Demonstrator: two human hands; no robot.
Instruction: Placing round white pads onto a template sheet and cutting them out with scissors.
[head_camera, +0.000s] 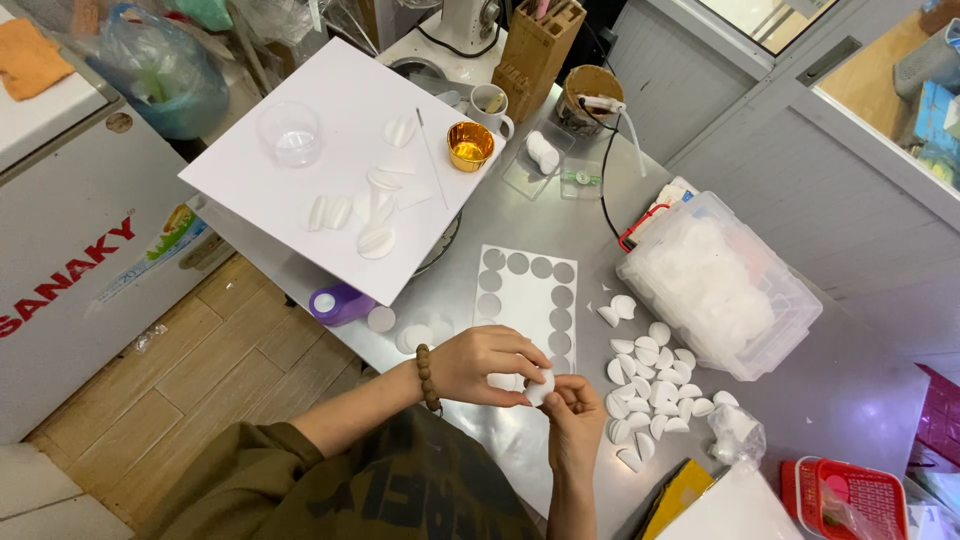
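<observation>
Small white disc (540, 385), pinched between both hands above the near edge of the steel table (860, 390). Left hand (487, 365), bead bracelet at the wrist, fingers curled over the disc from above. Right hand (575, 412) gripping it from below with thumb and fingertips. Just right of the hands, a heap of folded white pieces (652, 385). Just behind the hands, a white sheet (528, 300) punched with round holes. Farther right, a clear lidded box (720, 285) full of white discs. Behind left, a white board (345, 160) bearing more folded pieces, a clear cup (291, 133) and a gold cup (470, 146). Purple punch (340, 303) under the board's near corner.
</observation>
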